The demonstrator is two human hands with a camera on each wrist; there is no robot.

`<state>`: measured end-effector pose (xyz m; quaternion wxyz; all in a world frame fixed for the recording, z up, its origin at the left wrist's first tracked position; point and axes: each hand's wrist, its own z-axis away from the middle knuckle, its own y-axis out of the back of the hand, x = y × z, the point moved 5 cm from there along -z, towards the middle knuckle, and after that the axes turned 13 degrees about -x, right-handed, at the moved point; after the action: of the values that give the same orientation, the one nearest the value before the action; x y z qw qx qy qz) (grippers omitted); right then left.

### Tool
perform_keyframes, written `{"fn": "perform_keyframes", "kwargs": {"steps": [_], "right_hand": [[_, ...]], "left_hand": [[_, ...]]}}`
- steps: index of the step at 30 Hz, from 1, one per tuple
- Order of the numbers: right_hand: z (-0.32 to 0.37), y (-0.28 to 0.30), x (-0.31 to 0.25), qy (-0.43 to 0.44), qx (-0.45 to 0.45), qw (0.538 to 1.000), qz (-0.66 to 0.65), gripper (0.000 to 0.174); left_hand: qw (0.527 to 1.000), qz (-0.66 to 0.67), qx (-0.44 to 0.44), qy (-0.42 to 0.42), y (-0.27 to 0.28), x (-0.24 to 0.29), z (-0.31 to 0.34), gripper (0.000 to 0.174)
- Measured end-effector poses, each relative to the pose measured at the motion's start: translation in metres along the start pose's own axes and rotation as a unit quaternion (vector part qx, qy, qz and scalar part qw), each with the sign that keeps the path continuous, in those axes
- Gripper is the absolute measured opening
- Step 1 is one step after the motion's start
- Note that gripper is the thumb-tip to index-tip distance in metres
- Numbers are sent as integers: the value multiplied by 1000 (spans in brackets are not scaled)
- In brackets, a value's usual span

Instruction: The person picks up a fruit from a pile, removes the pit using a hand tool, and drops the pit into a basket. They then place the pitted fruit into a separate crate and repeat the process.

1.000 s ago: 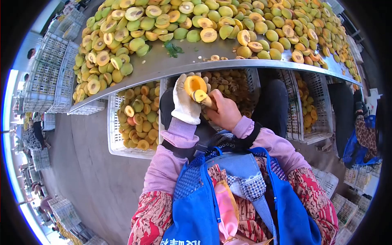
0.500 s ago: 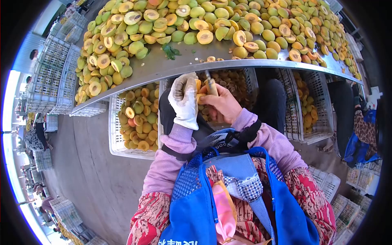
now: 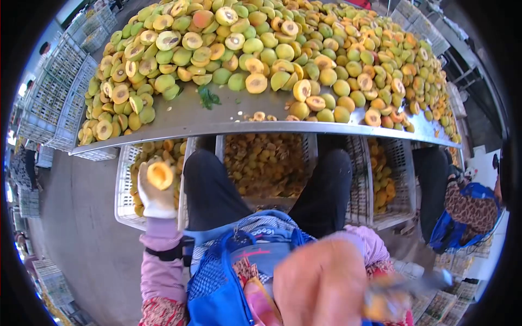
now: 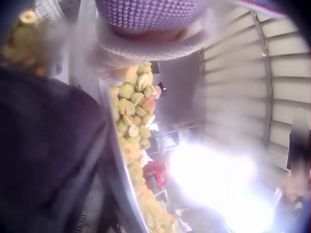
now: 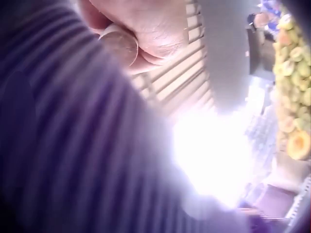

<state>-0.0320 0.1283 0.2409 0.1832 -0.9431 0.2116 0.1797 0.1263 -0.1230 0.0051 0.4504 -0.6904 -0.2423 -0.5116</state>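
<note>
My gloved left hand (image 3: 154,193) holds a hollowed orange fruit half (image 3: 161,175), cut side up, above the left crate (image 3: 128,213). My bare right hand (image 3: 326,277), large and blurred near the camera, grips a metal-ended tool (image 3: 429,281); a blurred orange piece (image 3: 383,305) is beside its fingers. The round end of the tool's handle (image 5: 119,47) shows in the right hand (image 5: 150,24) in the right wrist view. The left wrist view shows the cuff of the left glove (image 4: 146,48), with its fingers hidden.
Halved fruit (image 3: 256,83) is heaped on the metal table (image 3: 217,129). Beneath its edge, a middle crate (image 3: 263,163) of fruit pieces stands between my knees, and another crate (image 3: 394,209) is to the right. A person in blue and leopard print (image 3: 470,209) sits at the right.
My hands have parted: the left moved left over the crate with the fruit half, the right came back toward my body and the camera with the tool. The head view has shifted.
</note>
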Motion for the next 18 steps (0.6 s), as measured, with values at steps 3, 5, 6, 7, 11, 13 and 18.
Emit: {"fn": "perform_keyframes", "kwargs": {"steps": [3, 5, 6, 7, 11, 13, 18], "right_hand": [[-13, -22, -3, 18, 92, 995, -27, 32], [-14, -16, -3, 47, 177, 981, -58, 37], [-13, -15, 1, 44, 180, 980, -70, 37], [-12, -15, 4, 71, 161, 984, -28, 37], [-21, -3, 21, 156, 156, 975, -10, 32], [-26, -7, 8, -4, 292, 955, -61, 27], [-10, 10, 10, -2, 246, 966, -82, 37]], "left_hand": [[993, 12, 73, 91, 26, -4, 22, 21], [979, 119, 107, 124, 30, -9, 25, 19], [991, 0, 84, 107, 26, -6, 34, 20], [986, -121, 62, 94, 22, -4, 45, 23], [985, -30, 84, 150, -3, 3, 51, 27], [930, 267, 153, 201, -6, -9, 49, 38], [972, 105, 38, 205, 49, -61, 58, 33]]}}
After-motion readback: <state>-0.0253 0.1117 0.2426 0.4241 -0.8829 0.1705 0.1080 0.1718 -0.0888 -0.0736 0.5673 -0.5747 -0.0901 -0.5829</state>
